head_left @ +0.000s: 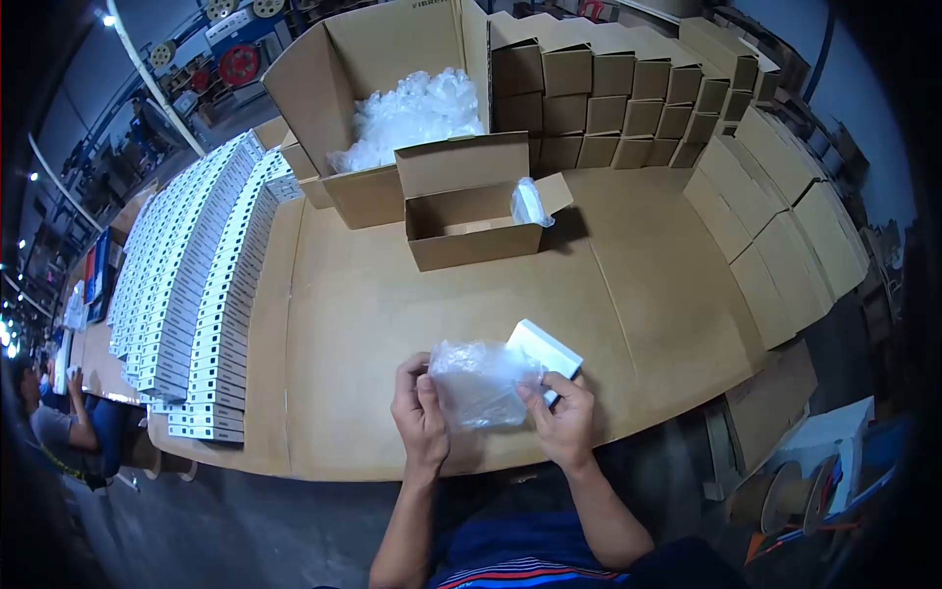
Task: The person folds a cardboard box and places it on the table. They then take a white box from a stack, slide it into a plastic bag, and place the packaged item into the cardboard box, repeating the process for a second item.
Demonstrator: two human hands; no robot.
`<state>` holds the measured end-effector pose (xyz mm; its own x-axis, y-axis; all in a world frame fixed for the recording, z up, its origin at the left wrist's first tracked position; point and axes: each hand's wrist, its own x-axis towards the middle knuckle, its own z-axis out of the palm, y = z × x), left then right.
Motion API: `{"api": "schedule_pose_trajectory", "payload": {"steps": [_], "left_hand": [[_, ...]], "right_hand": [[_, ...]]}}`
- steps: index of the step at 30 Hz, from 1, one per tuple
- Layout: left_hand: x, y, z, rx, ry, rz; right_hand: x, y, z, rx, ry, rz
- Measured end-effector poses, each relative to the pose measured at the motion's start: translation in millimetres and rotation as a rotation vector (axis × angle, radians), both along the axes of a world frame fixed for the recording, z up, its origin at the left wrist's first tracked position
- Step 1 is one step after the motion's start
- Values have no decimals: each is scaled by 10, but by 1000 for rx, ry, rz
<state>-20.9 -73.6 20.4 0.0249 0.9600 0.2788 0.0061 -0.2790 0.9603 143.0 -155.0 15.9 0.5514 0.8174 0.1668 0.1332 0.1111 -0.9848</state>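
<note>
Between my two hands a clear bubble-wrap bag (479,385) is held up above the front of the cardboard-covered table. My left hand (420,410) grips its left edge, thumb in front. At its right edge my right hand (563,412) pinches the plastic between thumb and fingers. A small white box (542,346) shows behind the bag, right by my right fingers, partly covered by them. Farther back stands an open brown carton (479,245) with its lid raised, and a wrapped white item (530,203) sits at its right end.
A large open carton (368,201) full of bubble-wrap bags (417,113) stands behind. Stacked white boxes (201,294) line the left side. Brown cartons (608,103) are piled at the back, more cartons (785,221) at right. Another person (74,422) sits far left.
</note>
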Motion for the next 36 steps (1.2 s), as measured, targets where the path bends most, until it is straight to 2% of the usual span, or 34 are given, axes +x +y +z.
{"api": "schedule_pose_trajectory", "payload": {"steps": [1,2,3,7,10,13,17,18,20,22,23,26,28,30,33,36], "left_hand": [[81,14,112,148,50,114],[128,10,195,297,97,227],[25,-31,216,315,204,188],[7,8,598,675,617,2],[57,93,596,743,655,-96],[58,130,551,702,575,-163],[13,174,555,598,536,-192],[-2,192,521,575,540,-189],[-7,188,456,254,276,-258],[20,217,415,-52,-132,-301],[5,266,322,-20,-208,-304],[89,230,290,71,-366,-50],[6,115,69,1,-289,-178],[-31,-57,61,-268,-346,-446],[13,-87,96,-273,-98,-453],[23,-84,122,-228,-94,-383]], "right_hand": [[21,-13,58,-23,-192,-24],[21,-18,84,4,-235,-31],[18,-28,103,31,-279,-40],[5,1,332,193,-495,-54],[-29,-8,348,216,-529,-62],[-23,-62,336,101,-484,-52],[90,-107,353,-147,-355,117],[96,-101,339,-114,-377,136],[104,-94,318,-51,-421,175],[95,-86,286,-52,-448,170],[75,-99,265,-80,-441,150],[29,-75,183,-45,-387,27],[-12,-62,158,-35,-366,-73],[-33,-47,51,-5,-307,-71],[-50,-36,34,-12,-317,-5],[6,-52,193,75,-289,82]]}}
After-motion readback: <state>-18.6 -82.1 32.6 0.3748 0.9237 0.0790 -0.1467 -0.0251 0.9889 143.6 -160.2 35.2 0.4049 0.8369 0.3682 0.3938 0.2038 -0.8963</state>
